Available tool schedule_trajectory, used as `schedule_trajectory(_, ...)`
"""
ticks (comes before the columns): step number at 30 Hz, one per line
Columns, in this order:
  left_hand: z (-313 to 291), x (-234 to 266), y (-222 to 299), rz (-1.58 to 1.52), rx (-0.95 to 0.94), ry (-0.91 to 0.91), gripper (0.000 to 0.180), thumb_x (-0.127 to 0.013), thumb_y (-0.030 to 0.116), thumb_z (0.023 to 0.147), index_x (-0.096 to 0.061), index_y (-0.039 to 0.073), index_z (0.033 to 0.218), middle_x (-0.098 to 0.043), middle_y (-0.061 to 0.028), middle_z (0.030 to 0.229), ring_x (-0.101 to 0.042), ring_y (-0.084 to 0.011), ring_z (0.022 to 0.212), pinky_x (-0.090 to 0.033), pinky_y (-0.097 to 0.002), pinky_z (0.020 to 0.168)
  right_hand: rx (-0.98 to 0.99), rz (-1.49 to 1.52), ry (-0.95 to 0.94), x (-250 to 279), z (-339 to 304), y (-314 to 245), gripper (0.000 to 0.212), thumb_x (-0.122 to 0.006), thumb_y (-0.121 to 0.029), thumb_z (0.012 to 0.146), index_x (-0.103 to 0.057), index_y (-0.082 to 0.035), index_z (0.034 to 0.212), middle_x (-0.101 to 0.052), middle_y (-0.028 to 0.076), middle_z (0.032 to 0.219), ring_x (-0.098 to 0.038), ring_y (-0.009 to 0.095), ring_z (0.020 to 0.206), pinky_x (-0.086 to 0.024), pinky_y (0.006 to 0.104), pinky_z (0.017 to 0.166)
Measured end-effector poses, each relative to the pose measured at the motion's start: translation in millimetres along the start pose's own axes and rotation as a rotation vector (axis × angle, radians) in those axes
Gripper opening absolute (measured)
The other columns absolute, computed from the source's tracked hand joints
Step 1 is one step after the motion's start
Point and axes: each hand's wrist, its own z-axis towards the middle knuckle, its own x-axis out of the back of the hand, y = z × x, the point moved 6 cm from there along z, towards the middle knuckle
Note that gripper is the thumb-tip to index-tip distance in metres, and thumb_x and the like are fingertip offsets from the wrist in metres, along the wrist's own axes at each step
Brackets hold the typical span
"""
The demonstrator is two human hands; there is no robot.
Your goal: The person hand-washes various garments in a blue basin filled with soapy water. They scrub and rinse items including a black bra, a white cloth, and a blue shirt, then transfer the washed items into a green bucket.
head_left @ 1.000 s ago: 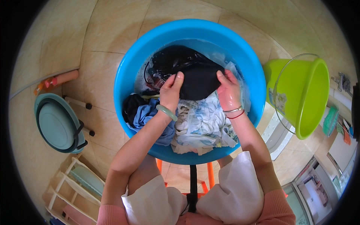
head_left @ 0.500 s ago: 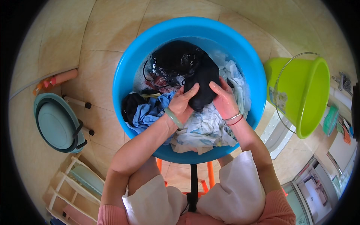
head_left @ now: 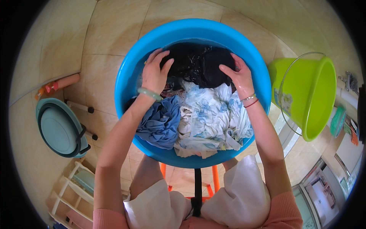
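At the far side of the blue tub [head_left: 196, 28] in the head view, wet black cloth [head_left: 194, 63] sits; left hand's [head_left: 154, 75] half-open by its left edge; right hand's [head_left: 243, 78] part-curled at its right, can't tell if gripping.

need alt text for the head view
A person's bare left hand and right hand flank wet black fabric in a round blue plastic tub, with crumpled blue cloth and blue-patterned white cloth at its near side. A green plastic bucket is at right.
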Motion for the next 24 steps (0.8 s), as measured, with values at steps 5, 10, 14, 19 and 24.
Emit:
schedule_trajectory(5, 34, -51, -36, 0.067, 0.304, -0.297, 0.050, -0.072, 0.035, 0.084, -0.063, 0.000, 0.118, -0.065, -0.0191, 0.117, -0.059, -0.0337, 0.111, -0.045, -0.0349, 0.097, -0.147, -0.118, 0.095, -31, -16, 26, 0.046, -0.078, -0.027, 0.079, -0.062, 0.006, 0.107, -0.069, 0.022, 0.101, -0.067, 0.031, 0.094, -0.051, 0.0354, 0.085)
schedule_trajectory(10, 44, -74, -55, 0.073, 0.451, -0.615, 0.063, -0.076, 0.041, 0.072, -0.064, -0.003, 0.115, -0.065, -0.0206, 0.114, -0.060, -0.0324, 0.110, -0.045, -0.0348, 0.096, -0.293, -0.862, -0.145, -45, 18, 60, 0.048, -0.073, -0.035, 0.081, -0.063, 0.006, 0.103, -0.065, 0.029, 0.101, -0.062, 0.042, 0.096, -0.050, 0.0431, 0.084)
schedule_trajectory(14, 40, -64, -8, -0.200, 0.369, -0.683, 0.032, -0.074, 0.030, 0.074, -0.065, 0.003, 0.089, -0.069, -0.0095, 0.102, -0.063, -0.0245, 0.102, -0.049, -0.0378, 0.085, -0.077, -0.373, 0.016, -14, 13, 41, 0.051, -0.074, -0.038, 0.080, -0.063, 0.006, 0.103, -0.067, 0.026, 0.096, -0.063, 0.043, 0.091, -0.051, 0.0442, 0.078)
schedule_trajectory(19, 0, -71, 56, -1.432, 0.840, -0.546, 0.027, -0.063, 0.028, 0.090, -0.064, 0.008, 0.107, -0.066, -0.0072, 0.109, -0.062, -0.0235, 0.102, -0.049, -0.0377, 0.092, 0.049, -0.593, -0.125, -7, -29, -79, 0.041, -0.071, -0.039, 0.084, -0.059, 0.000, 0.083, -0.064, 0.022, 0.081, -0.062, 0.038, 0.080, -0.049, 0.0430, 0.063)
schedule_trajectory(24, -91, -129, 95, -2.084, 1.070, -0.402, 0.048, -0.046, 0.047, 0.098, -0.059, 0.009, 0.124, -0.064, -0.0103, 0.118, -0.062, -0.0247, 0.105, -0.049, -0.0391, 0.094, 0.413, -0.645, -0.170, -13, -58, -99, 0.037, -0.070, -0.036, 0.083, -0.053, -0.005, 0.072, -0.057, 0.014, 0.071, -0.057, 0.034, 0.069, -0.045, 0.0429, 0.059)
